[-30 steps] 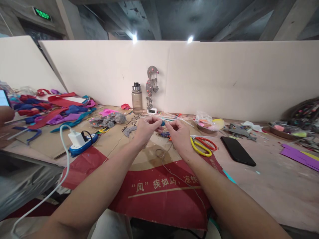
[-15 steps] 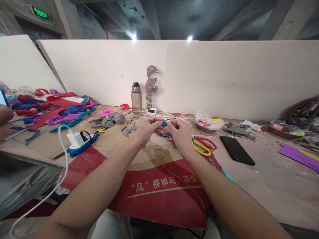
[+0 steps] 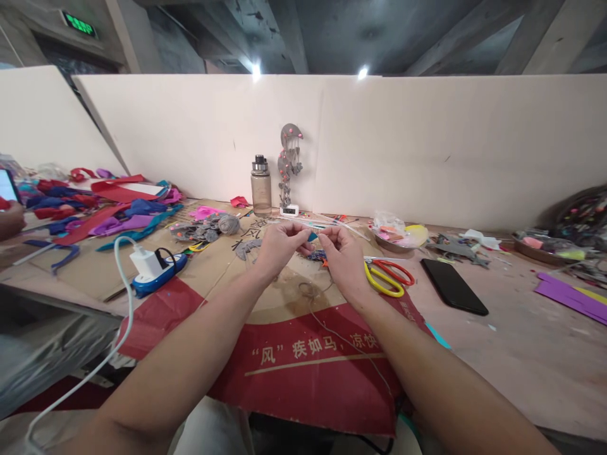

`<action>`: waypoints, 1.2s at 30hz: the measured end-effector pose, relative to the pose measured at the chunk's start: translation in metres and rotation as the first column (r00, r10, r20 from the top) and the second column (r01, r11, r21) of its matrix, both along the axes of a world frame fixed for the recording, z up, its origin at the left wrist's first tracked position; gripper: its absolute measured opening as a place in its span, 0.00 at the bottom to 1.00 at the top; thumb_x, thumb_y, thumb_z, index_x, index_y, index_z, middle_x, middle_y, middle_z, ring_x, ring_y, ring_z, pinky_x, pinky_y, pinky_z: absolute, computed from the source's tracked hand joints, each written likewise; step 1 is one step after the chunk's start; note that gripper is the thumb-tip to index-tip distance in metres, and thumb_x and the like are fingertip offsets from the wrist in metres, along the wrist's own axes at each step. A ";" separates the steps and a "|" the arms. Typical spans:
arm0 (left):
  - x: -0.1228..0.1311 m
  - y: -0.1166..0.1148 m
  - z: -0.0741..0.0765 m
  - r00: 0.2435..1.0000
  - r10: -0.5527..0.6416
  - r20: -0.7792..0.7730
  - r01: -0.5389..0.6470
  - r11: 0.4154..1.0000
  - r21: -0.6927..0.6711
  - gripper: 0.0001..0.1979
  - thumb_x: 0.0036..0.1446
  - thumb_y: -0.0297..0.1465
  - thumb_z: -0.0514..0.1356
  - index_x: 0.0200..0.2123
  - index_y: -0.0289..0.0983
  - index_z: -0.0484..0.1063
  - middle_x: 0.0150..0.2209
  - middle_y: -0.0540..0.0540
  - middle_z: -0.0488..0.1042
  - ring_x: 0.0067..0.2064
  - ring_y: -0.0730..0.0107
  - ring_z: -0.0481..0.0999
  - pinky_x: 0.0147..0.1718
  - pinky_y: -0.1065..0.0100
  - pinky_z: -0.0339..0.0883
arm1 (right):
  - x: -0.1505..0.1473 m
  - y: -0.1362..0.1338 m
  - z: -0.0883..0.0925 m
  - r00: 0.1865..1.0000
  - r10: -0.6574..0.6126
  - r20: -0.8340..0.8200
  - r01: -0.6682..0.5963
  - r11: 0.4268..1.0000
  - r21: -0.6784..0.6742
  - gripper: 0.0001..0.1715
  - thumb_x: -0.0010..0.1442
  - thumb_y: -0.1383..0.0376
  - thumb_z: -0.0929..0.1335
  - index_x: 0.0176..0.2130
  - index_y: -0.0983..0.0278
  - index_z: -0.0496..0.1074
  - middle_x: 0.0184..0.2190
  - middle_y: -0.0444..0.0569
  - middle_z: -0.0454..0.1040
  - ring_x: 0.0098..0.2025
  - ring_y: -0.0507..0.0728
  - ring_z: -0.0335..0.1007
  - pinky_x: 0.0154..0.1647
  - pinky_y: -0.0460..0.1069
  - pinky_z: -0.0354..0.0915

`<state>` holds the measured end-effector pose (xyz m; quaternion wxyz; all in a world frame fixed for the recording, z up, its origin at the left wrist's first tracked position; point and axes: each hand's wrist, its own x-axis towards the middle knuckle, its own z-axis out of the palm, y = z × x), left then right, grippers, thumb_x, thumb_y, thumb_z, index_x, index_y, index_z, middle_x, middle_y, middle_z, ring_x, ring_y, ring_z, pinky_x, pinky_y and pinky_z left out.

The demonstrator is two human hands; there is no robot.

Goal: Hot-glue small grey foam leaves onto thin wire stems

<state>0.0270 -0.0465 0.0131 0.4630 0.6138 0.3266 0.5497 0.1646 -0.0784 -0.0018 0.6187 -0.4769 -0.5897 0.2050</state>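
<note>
Over the cardboard, my left hand is closed in a pinch on a small teal piece, which looks like cloth or felt. My right hand is beside it, thumb and fingertips together right at the piece's edge; what sits between those fingertips is too small to make out. Below the hands a thin grey cord loops and trails down over the red print of the cardboard. Scissors with yellow and red handles lie by my right wrist. Behind the hands is a small dark blue bundle, partly hidden.
A black phone lies at right, near bowls of scraps. A bottle and a grey hanging ornament stand at the back. At left are a blue power strip, coloured cloth strips and another person's hand.
The teal piece has turned and shows a pointed shape between my fingertips. My right fingertips have shifted slightly away from it. At far left, the other person's hand now shows something red.
</note>
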 end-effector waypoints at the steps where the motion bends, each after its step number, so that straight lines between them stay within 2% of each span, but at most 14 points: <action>1: 0.000 0.000 0.000 1.000 0.005 0.008 -0.005 1.000 -0.002 0.10 0.51 0.36 0.65 0.28 0.33 0.74 0.21 0.46 0.76 0.23 0.72 0.76 0.26 0.70 0.73 | -0.001 0.000 0.000 1.000 0.008 -0.014 -0.008 1.000 0.003 0.09 0.57 0.58 0.66 0.36 0.61 0.68 0.28 0.43 0.70 0.30 0.53 0.63 0.33 0.48 0.59; 6: 0.000 0.001 -0.001 1.000 0.013 0.023 -0.013 1.000 0.013 0.10 0.51 0.36 0.65 0.28 0.34 0.74 0.22 0.47 0.75 0.24 0.72 0.75 0.26 0.70 0.74 | -0.003 0.000 0.001 0.998 0.040 -0.050 -0.041 0.999 -0.024 0.10 0.56 0.58 0.66 0.36 0.62 0.69 0.27 0.42 0.70 0.29 0.52 0.61 0.32 0.47 0.59; 12: 0.001 0.002 -0.003 1.000 -0.012 0.018 0.012 1.000 0.012 0.10 0.51 0.35 0.65 0.28 0.34 0.73 0.21 0.48 0.75 0.24 0.72 0.76 0.26 0.70 0.73 | -0.004 -0.002 0.005 1.000 0.004 -0.004 -0.004 0.998 -0.064 0.13 0.55 0.57 0.66 0.33 0.63 0.73 0.27 0.45 0.73 0.29 0.53 0.63 0.32 0.48 0.59; 18: 0.001 0.003 -0.003 0.989 -0.133 0.071 0.137 0.989 -0.053 0.11 0.49 0.36 0.67 0.29 0.32 0.74 0.24 0.46 0.76 0.26 0.72 0.77 0.28 0.70 0.73 | -0.001 -0.002 0.006 0.999 -0.040 0.025 0.042 0.997 -0.072 0.11 0.54 0.57 0.66 0.30 0.63 0.71 0.24 0.44 0.71 0.27 0.52 0.61 0.30 0.47 0.57; 22: 0.000 0.004 -0.003 0.986 -0.165 0.023 0.167 0.984 -0.067 0.12 0.47 0.35 0.68 0.31 0.32 0.77 0.26 0.45 0.78 0.27 0.71 0.78 0.31 0.68 0.74 | 0.002 0.000 0.004 0.998 -0.047 0.037 0.050 0.996 -0.075 0.11 0.55 0.57 0.66 0.30 0.63 0.71 0.24 0.43 0.70 0.26 0.52 0.60 0.29 0.48 0.57; 25: -0.002 0.009 -0.003 0.996 -0.092 0.009 0.092 0.995 -0.026 0.11 0.48 0.36 0.68 0.29 0.33 0.76 0.24 0.45 0.78 0.26 0.71 0.77 0.30 0.68 0.75 | 0.002 0.001 0.002 0.999 -0.006 0.048 0.008 0.999 -0.052 0.12 0.57 0.57 0.65 0.34 0.63 0.71 0.27 0.44 0.73 0.29 0.53 0.64 0.32 0.48 0.59; 28: -0.007 0.017 -0.003 0.998 0.046 0.048 -0.050 0.997 0.066 0.11 0.49 0.37 0.67 0.30 0.33 0.76 0.24 0.47 0.77 0.26 0.70 0.78 0.30 0.68 0.75 | 0.001 -0.001 0.000 0.996 0.023 0.091 -0.018 0.998 -0.052 0.12 0.61 0.58 0.63 0.38 0.62 0.71 0.31 0.46 0.74 0.32 0.55 0.66 0.35 0.49 0.61; 30: -0.012 0.023 -0.002 0.985 0.132 0.111 -0.144 0.984 0.108 0.12 0.49 0.37 0.67 0.32 0.33 0.77 0.25 0.48 0.77 0.27 0.70 0.78 0.29 0.69 0.74 | -0.003 -0.006 -0.001 0.986 0.041 0.163 -0.034 0.999 -0.042 0.13 0.62 0.60 0.61 0.37 0.61 0.72 0.32 0.46 0.75 0.34 0.56 0.68 0.39 0.50 0.62; 33: -0.020 0.031 0.002 0.944 0.178 0.279 -0.212 0.973 0.097 0.12 0.48 0.36 0.67 0.33 0.33 0.76 0.25 0.49 0.76 0.27 0.72 0.78 0.25 0.74 0.71 | -0.013 -0.018 -0.001 0.932 0.176 0.317 -0.190 0.982 0.012 0.12 0.62 0.62 0.63 0.34 0.60 0.75 0.36 0.48 0.78 0.40 0.57 0.70 0.46 0.52 0.62; 36: -0.027 0.036 0.007 0.884 0.145 0.444 -0.187 0.981 0.052 0.13 0.46 0.36 0.69 0.33 0.34 0.75 0.27 0.50 0.77 0.29 0.73 0.79 0.24 0.77 0.69 | -0.018 -0.026 0.002 0.785 0.392 0.479 -0.422 0.905 -0.049 0.13 0.61 0.60 0.65 0.30 0.59 0.77 0.34 0.48 0.78 0.40 0.57 0.71 0.46 0.52 0.63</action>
